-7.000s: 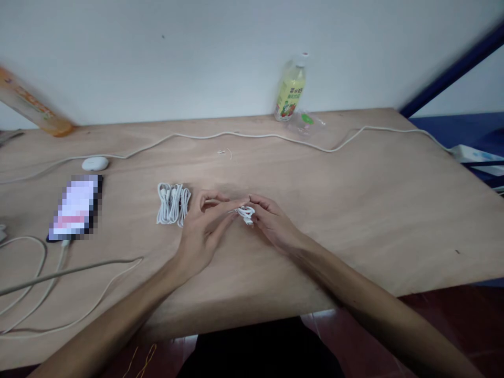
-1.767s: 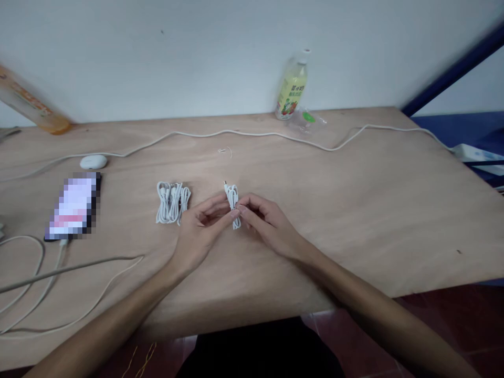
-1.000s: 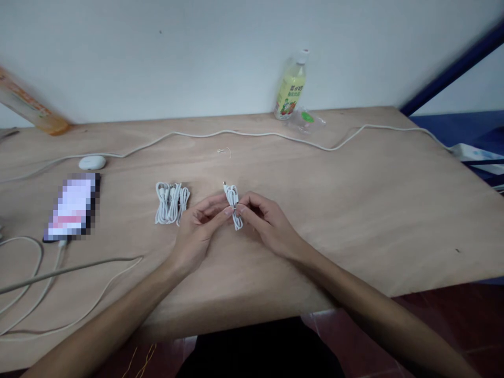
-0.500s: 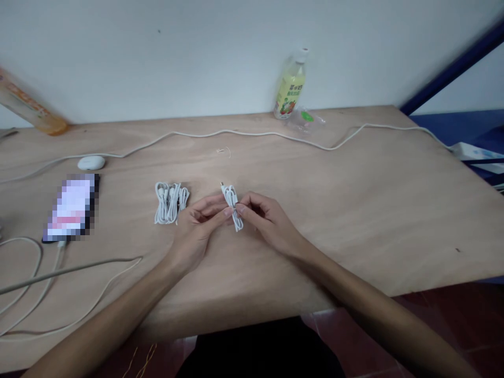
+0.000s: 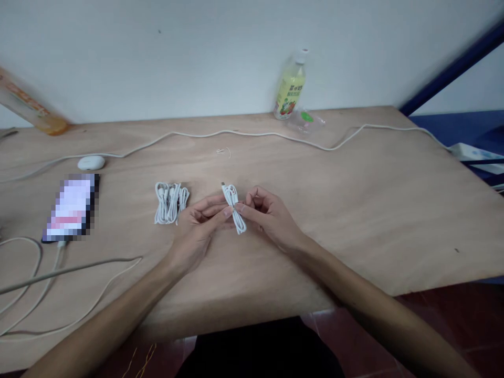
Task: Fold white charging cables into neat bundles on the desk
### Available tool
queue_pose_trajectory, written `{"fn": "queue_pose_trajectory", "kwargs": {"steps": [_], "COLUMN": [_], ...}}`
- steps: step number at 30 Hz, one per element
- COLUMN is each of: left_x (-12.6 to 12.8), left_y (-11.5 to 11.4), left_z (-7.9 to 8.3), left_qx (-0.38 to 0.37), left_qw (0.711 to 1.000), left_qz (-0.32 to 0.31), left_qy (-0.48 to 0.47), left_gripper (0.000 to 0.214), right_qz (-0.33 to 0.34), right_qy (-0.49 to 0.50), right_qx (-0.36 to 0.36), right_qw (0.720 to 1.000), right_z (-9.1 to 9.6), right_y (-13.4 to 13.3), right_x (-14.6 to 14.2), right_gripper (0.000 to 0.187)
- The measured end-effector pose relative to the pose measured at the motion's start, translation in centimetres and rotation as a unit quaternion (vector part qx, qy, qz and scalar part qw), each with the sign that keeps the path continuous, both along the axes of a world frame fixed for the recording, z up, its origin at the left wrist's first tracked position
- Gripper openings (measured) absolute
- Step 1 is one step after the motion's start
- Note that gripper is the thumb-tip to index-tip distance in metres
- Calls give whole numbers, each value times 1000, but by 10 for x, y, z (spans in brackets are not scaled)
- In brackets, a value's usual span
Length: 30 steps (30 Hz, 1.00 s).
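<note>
A small bundle of white charging cable (image 5: 238, 220) is held up between my two hands, cinched at its middle, with a plug end at its top. My left hand (image 5: 199, 223) pinches the cinched middle from the left, fingers curled behind it. From the right, my right hand (image 5: 271, 212) has its thumb on the same spot, with the index finger bent clear of the bundle. What binds the middle is too small to make out well. Just left of my left hand lie several coiled white cables (image 5: 171, 202), side by side on the wooden table (image 5: 354, 210).
A phone (image 5: 71, 207) with a cord plugged in lies at the left, below a white earbud case (image 5: 91, 163). A long white cord (image 5: 236, 133) crosses the back. A drink bottle (image 5: 290, 89) and clear plastic packaging (image 5: 306, 121) stand by the wall, another bottle (image 5: 35, 107) far left.
The held bundle has tilted slightly, its lower end shifting right. My right index finger has lifted and curled away from the bundle, while my left hand has stayed in place.
</note>
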<state>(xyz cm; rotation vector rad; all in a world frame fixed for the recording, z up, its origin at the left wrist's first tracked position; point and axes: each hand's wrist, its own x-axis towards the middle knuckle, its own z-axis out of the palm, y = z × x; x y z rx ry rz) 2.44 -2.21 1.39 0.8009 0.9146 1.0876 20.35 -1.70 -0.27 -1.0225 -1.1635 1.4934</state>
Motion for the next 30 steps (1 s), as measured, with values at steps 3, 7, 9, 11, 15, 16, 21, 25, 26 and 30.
{"fn": "queue_pose_trajectory", "kwargs": {"steps": [3,7,9,11,15,16,21,25,26,30], "left_x": [0,-1,-1,-1,-3,-3,-4,-3,-3,-5], "left_y": [0,0,0,0,1,1,2,1,1,1], "left_z": [0,0,0,0,0,0,1,2,2,-1], "left_qx": [-4,-15,-20,-23,-23,-23,-27,-31,-31,-41], "left_qw": [1000,1000,1000,1000,1000,1000,999,997,997,996], "left_qz": [-3,-2,-1,-5,-14,-16,-32,-51,-55,-61], "left_qy": [-11,-19,-16,-12,-10,-11,-30,-40,-42,-49], "left_gripper": [39,39,40,41,40,40,35,35,34,35], "right_qz": [1,10,9,8,8,11,49,72,77,84], "right_qy": [1,-6,-12,-16,-5,-3,14,47,57,63], "right_qx": [-8,2,7,6,-7,-13,-47,-64,-69,-86], "right_qw": [1000,1000,1000,1000,1000,1000,998,994,993,991], "right_z": [1,1,1,0,1,2,1,0,0,3], "right_y": [0,0,0,0,0,0,1,1,1,-1], "right_x": [0,1,1,1,1,1,2,2,2,2], "right_gripper": [50,50,50,49,50,50,53,53,53,51]}}
